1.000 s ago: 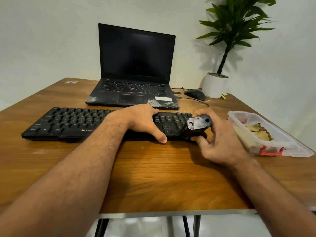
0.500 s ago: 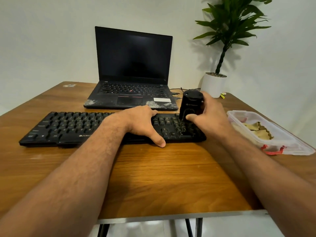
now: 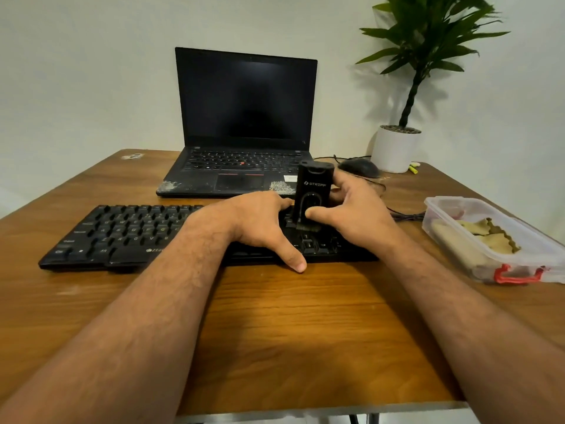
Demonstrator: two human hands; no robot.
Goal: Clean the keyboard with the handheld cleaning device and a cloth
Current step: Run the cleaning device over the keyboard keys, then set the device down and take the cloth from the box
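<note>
A black keyboard [image 3: 128, 234] lies across the wooden table [image 3: 275, 332]. My left hand [image 3: 263, 221] rests flat on its middle keys, with the thumb on the table at the front edge. A black handheld cleaning device [image 3: 312, 191] stands upright with its brush end on the keys right of the middle. My right hand [image 3: 357, 209] grips it from the right, thumb across its front. A beige cloth [image 3: 489, 237] lies in a clear plastic box [image 3: 452, 206] at the right.
An open black laptop [image 3: 244, 117] with dusty palm rests stands behind the keyboard. A black mouse [image 3: 360, 168] with its cable and a potted plant [image 3: 397, 148] are at the back right. The table's front edge is near my forearms.
My right hand turned the device upright, carried it left over the keyboard and set its brush end on the keys. My left hand stayed on the keyboard.
</note>
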